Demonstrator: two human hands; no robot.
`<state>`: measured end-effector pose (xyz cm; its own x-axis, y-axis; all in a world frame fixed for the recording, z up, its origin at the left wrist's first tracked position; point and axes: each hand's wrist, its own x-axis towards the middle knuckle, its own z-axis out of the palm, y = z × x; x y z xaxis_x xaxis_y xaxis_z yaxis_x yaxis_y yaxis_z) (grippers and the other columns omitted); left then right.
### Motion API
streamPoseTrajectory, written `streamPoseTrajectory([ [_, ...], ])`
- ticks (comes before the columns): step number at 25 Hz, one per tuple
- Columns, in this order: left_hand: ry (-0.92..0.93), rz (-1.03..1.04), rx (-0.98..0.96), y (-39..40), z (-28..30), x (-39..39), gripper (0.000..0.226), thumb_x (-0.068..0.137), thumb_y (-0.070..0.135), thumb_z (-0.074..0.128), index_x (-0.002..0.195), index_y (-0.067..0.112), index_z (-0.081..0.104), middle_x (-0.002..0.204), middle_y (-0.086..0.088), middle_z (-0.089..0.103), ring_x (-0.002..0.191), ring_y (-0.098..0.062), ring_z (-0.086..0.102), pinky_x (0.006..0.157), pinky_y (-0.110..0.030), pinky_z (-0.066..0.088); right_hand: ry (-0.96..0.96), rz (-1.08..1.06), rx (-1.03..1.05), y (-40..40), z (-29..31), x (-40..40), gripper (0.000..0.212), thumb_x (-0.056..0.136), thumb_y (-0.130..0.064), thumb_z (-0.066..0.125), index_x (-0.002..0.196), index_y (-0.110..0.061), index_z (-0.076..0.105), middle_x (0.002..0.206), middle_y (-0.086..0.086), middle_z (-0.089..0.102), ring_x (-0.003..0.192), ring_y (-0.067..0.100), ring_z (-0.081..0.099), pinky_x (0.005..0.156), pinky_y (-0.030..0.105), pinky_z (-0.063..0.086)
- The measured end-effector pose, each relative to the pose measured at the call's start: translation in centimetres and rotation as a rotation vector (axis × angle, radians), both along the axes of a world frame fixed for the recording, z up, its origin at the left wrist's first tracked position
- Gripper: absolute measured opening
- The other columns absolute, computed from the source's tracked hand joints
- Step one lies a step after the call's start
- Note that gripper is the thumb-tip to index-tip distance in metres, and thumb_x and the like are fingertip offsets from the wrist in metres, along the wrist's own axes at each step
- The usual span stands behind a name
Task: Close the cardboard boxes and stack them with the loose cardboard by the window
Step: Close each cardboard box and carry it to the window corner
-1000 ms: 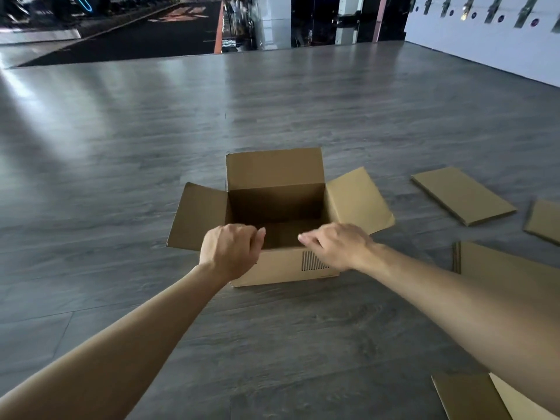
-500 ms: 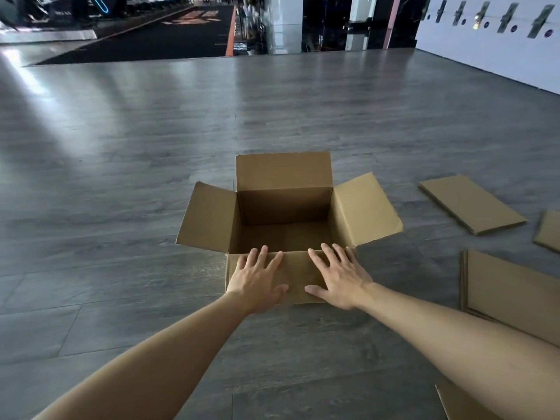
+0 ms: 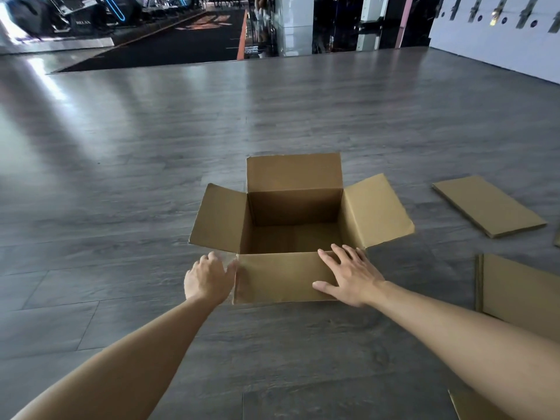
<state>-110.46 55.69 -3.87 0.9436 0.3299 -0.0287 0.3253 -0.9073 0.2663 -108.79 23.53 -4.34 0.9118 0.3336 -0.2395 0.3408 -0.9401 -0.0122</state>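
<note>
Both hands had slid apart along the near flap since a moment before, when they lay side by side at its middle. From the head view, the cardboard box (image 3: 291, 234) sat on the grey plank floor (image 3: 136, 165), roughly midway across it and well short of the far edge, with all four flaps open: the far one stood upright, the side two splayed outward, and the near flap (image 3: 278, 280) hung folded down over the front wall. Nothing showed inside the box. The left hand (image 3: 207, 278) was at the flap's left end, its fingers (image 3: 212, 259) loosely curled at that edge; I could not tell whether they actually gripped the cardboard, as the hand was blurred. The right hand (image 3: 351, 277) lay flat on the flap's right end, fingers straight and spread, thumb stretched along the lower edge. To the right of the box lay loose cardboard: one flattened piece (image 3: 488, 206) well apart, another (image 3: 521, 292) nearer the right arm, and a corner of a third (image 3: 475, 407) at the near right.
</note>
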Motion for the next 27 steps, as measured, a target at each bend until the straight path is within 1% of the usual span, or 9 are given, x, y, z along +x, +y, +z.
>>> streamPoseTrajectory([
  [3,0.139,0.215,-0.199,0.6,0.0,0.5,0.091,0.094,0.073,0.031,0.147,-0.001,0.034,0.143,-0.019,0.051,0.130,-0.035,0.051,0.105,-0.046,0.042,-0.001,-0.001,-0.001,0.0,-0.1,-0.1,0.091,0.084,-0.086,0.011,0.158,-0.035,-0.003,0.167,0.008,0.003,0.153,0.031,0.003,0.122,0.050,0.004],
  [5,0.062,0.209,-0.324,0.6,0.5,1.1,0.103,0.091,0.075,0.037,0.158,0.002,0.007,0.156,-0.020,0.037,0.139,-0.036,0.042,0.111,-0.051,0.037,-0.006,0.000,-0.009,0.1,0.0,-0.1,0.091,0.083,-0.086,0.011,0.158,-0.034,-0.003,0.167,0.008,0.003,0.153,0.032,0.004,0.122,0.050,0.004],
  [7,-0.113,0.104,-0.319,0.3,1.1,1.2,0.109,0.088,0.076,0.045,0.159,0.010,-0.004,0.160,-0.018,0.028,0.141,-0.036,0.038,0.112,-0.054,0.036,-0.006,-0.002,-0.019,0.2,0.2,-0.1,0.092,0.083,-0.086,0.010,0.158,-0.034,-0.003,0.167,0.008,0.003,0.153,0.032,0.004,0.122,0.050,0.005],
  [10,-0.265,-0.171,-0.182,-0.7,1.2,0.5,0.107,0.084,0.080,0.046,0.159,0.027,-0.009,0.167,-0.010,0.011,0.147,-0.033,0.029,0.114,-0.053,0.035,0.011,-0.011,-0.025,0.3,0.4,-0.1,0.092,0.082,-0.087,0.012,0.158,-0.036,-0.002,0.167,0.006,0.003,0.153,0.031,0.004,0.123,0.051,0.005],
  [14,-0.089,-0.427,0.024,-2.3,0.4,1.2,0.104,0.076,0.094,0.024,0.158,0.039,-0.008,0.168,-0.005,-0.009,0.154,-0.029,0.007,0.121,-0.051,0.019,0.012,-0.015,-0.011,0.4,0.7,0.0,0.092,0.083,-0.087,0.014,0.158,-0.035,0.001,0.167,0.008,0.005,0.153,0.030,0.006,0.124,0.050,0.007],
  [16,-0.007,-0.484,0.073,-3.0,0.1,1.7,0.105,0.075,0.096,0.019,0.159,0.039,-0.008,0.167,-0.003,-0.017,0.155,-0.025,-0.008,0.124,-0.046,0.005,0.005,-0.016,-0.009,0.5,0.7,-0.1,0.092,0.084,-0.086,0.015,0.158,-0.034,0.002,0.166,0.009,0.006,0.152,0.030,0.007,0.123,0.051,0.009],
  [18,0.074,-0.519,0.078,-3.8,-0.3,2.0,0.109,0.074,0.096,0.022,0.159,0.035,-0.008,0.167,-0.003,-0.016,0.154,-0.022,-0.014,0.125,-0.043,-0.001,0.004,-0.018,-0.014,0.5,0.7,-0.1,0.091,0.085,-0.085,0.016,0.158,-0.033,0.003,0.166,0.008,0.006,0.152,0.030,0.007,0.123,0.051,0.009],
  [23,0.254,-0.535,0.085,-4.6,-0.5,2.4,0.115,0.070,0.097,0.024,0.159,0.033,-0.011,0.167,-0.005,-0.017,0.154,-0.023,-0.016,0.125,-0.043,-0.003,0.003,-0.019,0.006,0.3,0.6,-0.2,0.088,0.087,-0.083,0.017,0.158,-0.034,0.003,0.167,0.008,0.006,0.153,0.029,0.005,0.121,0.051,0.006],
  [27,0.269,-0.543,0.110,-4.6,-0.6,2.4,0.113,0.072,0.096,0.023,0.159,0.033,-0.013,0.167,-0.006,-0.019,0.153,-0.025,-0.018,0.125,-0.045,-0.004,-0.068,-0.026,-0.002,0.0,1.4,0.2,0.085,0.089,-0.080,0.019,0.159,-0.032,0.006,0.166,0.009,0.006,0.153,0.030,0.005,0.122,0.051,0.010],
])
